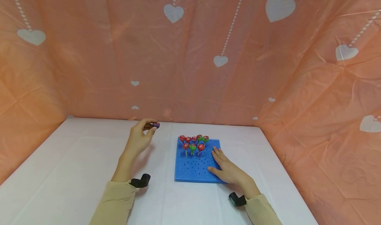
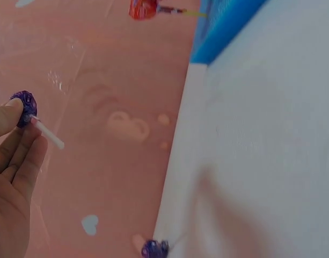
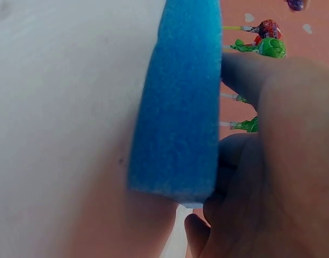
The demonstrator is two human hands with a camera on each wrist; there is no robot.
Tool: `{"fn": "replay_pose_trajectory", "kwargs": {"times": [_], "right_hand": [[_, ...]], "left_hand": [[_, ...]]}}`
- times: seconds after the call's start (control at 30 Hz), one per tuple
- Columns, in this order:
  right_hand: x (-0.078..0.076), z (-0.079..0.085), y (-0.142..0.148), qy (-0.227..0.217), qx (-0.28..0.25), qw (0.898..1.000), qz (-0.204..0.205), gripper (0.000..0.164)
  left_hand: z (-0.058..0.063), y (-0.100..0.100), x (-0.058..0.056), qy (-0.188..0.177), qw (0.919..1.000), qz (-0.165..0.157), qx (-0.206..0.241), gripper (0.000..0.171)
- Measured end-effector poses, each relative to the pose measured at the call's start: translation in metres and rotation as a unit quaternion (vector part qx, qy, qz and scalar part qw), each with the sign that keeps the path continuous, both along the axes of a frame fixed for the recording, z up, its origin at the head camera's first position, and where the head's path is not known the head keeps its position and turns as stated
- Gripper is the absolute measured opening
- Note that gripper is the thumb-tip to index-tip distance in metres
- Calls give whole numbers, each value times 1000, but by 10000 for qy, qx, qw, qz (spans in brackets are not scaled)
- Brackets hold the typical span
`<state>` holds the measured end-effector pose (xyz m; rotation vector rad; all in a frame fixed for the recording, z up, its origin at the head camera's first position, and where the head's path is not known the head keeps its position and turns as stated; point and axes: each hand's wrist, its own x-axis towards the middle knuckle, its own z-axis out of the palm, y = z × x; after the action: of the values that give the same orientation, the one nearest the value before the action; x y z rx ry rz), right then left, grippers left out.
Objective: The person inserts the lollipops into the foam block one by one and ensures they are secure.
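Note:
My left hand [image 1: 140, 137] is raised left of the blue foam board [image 1: 186, 172], pinching a purple-wrapped lollipop [image 2: 26, 107] between thumb and fingers. Its white stick [image 2: 49, 133] points away from the palm in the left wrist view. My right hand [image 1: 227, 168] rests on the board's right side with fingers extended. Red lollipops [image 1: 186, 146] and green lollipops [image 1: 192, 148] stand upright in two rows toward the back left of the board, sticks in its holes. The right wrist view shows the board's edge [image 3: 177, 118] beside the hand and a green lollipop [image 3: 271, 48] beyond.
Another purple lollipop [image 2: 156, 249] lies at the bottom of the left wrist view, on the white table [image 1: 74, 165]. Rows of small holes cover the board. An orange curtain [image 1: 193, 69] with white hearts hangs behind and along both sides.

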<state>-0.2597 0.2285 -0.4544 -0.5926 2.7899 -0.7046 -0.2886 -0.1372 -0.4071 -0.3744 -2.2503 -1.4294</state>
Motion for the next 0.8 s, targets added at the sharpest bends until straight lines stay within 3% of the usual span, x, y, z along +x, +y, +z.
{"fn": "replay_pose_trajectory", "kwargs": {"times": [0.47, 0.8], "right_hand": [[1, 0, 0, -45, -11, 10000, -30, 81], [-1, 0, 0, -11, 17, 10000, 11, 81]], "left_hand": [[1, 40, -5, 903, 9937, -656, 23, 27], [2, 67, -4, 801, 9912, -1037, 177, 29]]}}
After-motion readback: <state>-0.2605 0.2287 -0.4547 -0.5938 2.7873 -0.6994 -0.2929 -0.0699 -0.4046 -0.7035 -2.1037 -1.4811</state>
